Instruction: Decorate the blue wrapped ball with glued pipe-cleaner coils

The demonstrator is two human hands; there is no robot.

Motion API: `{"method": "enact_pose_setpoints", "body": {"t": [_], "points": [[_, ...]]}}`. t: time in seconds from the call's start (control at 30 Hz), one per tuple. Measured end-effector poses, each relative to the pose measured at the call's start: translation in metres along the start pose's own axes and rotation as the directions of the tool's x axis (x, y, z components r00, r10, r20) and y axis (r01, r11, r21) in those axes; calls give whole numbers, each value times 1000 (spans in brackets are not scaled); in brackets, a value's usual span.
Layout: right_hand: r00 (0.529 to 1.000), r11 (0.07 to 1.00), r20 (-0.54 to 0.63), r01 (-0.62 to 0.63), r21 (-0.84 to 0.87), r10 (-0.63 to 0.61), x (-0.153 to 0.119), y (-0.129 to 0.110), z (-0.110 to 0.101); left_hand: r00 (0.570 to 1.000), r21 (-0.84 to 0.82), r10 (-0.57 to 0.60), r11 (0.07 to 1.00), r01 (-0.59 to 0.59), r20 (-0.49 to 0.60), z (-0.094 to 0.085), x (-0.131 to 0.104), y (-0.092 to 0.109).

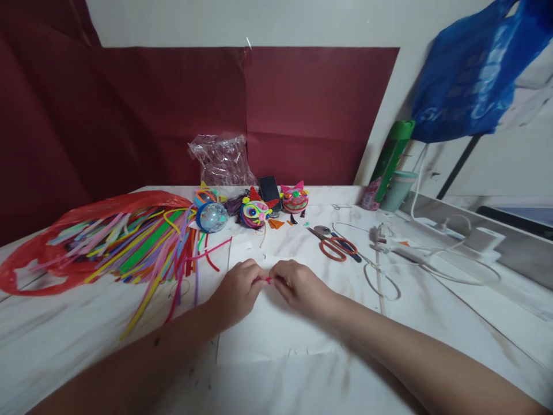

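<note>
Over a white paper sheet (276, 334), my left hand (242, 288) and my right hand (298, 282) are closed close together. Between their fingertips shows a small pink piece (268, 280), pinched from both sides; most of it is hidden by the fingers. Behind the hands stand a colourful ball with eyes and red points (254, 212), a clear ball with a blue rim (212, 217) and a pink-eared ball (295, 199). Orange-handled scissors (332, 248) lie to the right of the sheet.
A red plastic bag (26, 268) with many coloured strips (142, 242) spreads over the left side. Cables and a power strip (415, 253) lie at the right. A phone (269, 189), a clear plastic bag (222, 161), a green can (393, 150) and a cup (400, 190) stand behind.
</note>
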State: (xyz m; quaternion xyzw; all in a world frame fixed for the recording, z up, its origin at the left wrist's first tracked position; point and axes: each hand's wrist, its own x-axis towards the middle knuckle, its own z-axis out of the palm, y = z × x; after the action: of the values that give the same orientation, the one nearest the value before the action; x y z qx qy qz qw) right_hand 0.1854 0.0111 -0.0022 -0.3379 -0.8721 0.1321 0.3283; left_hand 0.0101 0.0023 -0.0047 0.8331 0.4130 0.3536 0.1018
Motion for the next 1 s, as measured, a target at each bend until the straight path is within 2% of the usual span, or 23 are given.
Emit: {"method": "enact_pose_setpoints", "body": {"t": [0.07, 0.13, 0.23, 0.33, 0.47, 0.67, 0.77, 0.93, 1.0], "points": [[1000, 1000, 26, 10, -8, -9, 0, 0, -1, 999, -9, 22, 1000, -22, 35, -1, 0, 2], [997, 990, 24, -71, 125, 69, 1, -2, -3, 999, -72, -22, 997, 24, 23, -4, 1, 4], [974, 873, 25, -212, 439, 224, 5, -7, -4, 982, -195, -177, 967, 162, -64, -8, 4, 6], [954, 785, 16, -256, 564, 300, 5, -12, 1, 963, -282, -241, 939, 199, -120, -7, 3, 7], [940, 809, -40, -270, 521, 340, 0, -12, 11, 967, -263, -182, 956, 131, -180, 1, -3, 8], [959, 892, -88, -215, 398, 271, -3, -8, 19, 953, -234, -254, 949, 212, -166, 4, -5, 11], [972, 913, -93, -166, 372, 215, -2, -6, 20, 957, -194, -245, 957, 214, -155, 1, -4, 9], [979, 961, -143, -105, 257, 145, 6, 0, 25, 986, -141, -123, 984, 107, -115, 0, -3, -7], [987, 976, -116, -89, 200, 114, 11, 5, 27, 992, -170, -101, 982, 87, -74, 1, -1, -16]]}}
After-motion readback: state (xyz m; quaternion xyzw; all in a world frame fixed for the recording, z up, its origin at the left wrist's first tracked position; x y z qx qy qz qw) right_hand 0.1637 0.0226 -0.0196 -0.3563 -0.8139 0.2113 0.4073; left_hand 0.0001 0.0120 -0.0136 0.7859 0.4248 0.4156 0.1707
